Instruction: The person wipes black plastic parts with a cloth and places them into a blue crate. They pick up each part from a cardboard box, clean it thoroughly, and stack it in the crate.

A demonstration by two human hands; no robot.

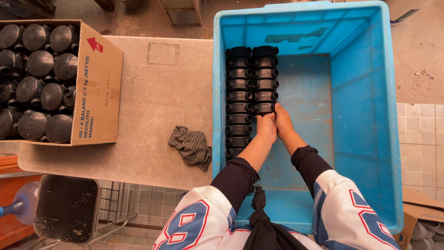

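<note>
**Now: Lining Up Black Fittings in the Blue Crate**

Both hands — left hand [266, 126], right hand [282, 121] — clasp 1 black fitting [264, 109] at frame centre, inside the blue crate [365, 115]. Best to seat it flush against the 2 rows [252, 78] — square, not tilted.

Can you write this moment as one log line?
left hand | right hand | both on black plastic pipe fitting | second row end | inside blue plastic crate

Far to the left of the left hand [266, 127], an open brown cardboard box [95, 88] bears black print and a red arrow.
</note>
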